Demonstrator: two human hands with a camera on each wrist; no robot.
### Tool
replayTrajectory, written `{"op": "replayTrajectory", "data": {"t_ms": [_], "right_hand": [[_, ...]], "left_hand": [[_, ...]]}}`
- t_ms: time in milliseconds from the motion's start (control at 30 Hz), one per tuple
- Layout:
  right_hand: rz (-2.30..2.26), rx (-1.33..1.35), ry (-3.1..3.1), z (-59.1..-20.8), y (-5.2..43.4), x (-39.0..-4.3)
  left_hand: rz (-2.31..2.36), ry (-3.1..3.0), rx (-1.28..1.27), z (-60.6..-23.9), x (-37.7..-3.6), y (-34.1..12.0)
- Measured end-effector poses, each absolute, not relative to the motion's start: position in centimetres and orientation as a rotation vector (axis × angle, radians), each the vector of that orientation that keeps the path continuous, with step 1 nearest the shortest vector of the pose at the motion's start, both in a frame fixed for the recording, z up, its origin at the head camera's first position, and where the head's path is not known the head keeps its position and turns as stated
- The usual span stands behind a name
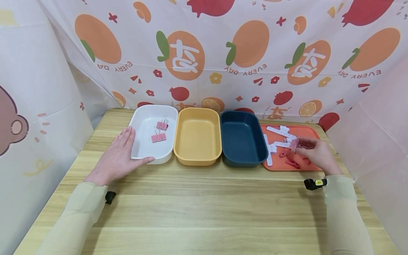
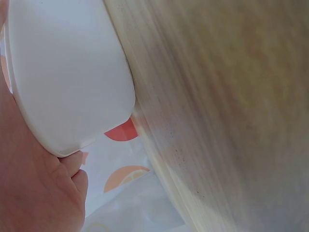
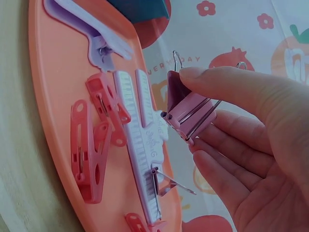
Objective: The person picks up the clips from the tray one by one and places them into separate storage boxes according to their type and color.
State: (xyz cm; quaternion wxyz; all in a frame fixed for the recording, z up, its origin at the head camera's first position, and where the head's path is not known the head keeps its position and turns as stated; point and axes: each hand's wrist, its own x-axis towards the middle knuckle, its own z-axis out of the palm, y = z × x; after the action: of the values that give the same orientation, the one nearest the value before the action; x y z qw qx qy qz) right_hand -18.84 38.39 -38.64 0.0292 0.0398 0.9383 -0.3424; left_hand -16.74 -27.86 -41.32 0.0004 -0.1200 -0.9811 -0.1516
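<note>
My right hand [image 1: 313,152] hovers over the orange tray [image 1: 310,132] and pinches a pink binder clip [image 3: 188,113] between thumb and fingers [image 3: 219,79]. On the tray lie red clothespins [image 3: 89,150] and white ruler-like clips [image 3: 137,130]. My left hand [image 1: 119,157] rests flat on the table against the white bin [image 1: 141,120], fingers straight along its left side and thumb at its front edge. Two pink binder clips [image 1: 159,131] lie inside that bin. In the left wrist view the white bin's wall [image 2: 72,72] fills the frame beside my palm.
A yellow bin [image 1: 197,117] and a dark blue bin [image 1: 242,118] stand between the white bin and the tray, both holding nothing. A wooden table [image 1: 204,209] carries everything. A fruit-print cloth [image 1: 223,53] hangs close behind and at the sides.
</note>
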Motion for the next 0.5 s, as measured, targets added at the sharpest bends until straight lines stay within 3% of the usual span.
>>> {"op": "replayTrajectory", "data": {"t_ms": [500], "right_hand": [[-1.14, 0.108, 2.892, -38.31, 37.81, -18.65]], "left_hand": [[-0.472, -3.058, -0.385, -41.52, -16.68, -27.84]]}}
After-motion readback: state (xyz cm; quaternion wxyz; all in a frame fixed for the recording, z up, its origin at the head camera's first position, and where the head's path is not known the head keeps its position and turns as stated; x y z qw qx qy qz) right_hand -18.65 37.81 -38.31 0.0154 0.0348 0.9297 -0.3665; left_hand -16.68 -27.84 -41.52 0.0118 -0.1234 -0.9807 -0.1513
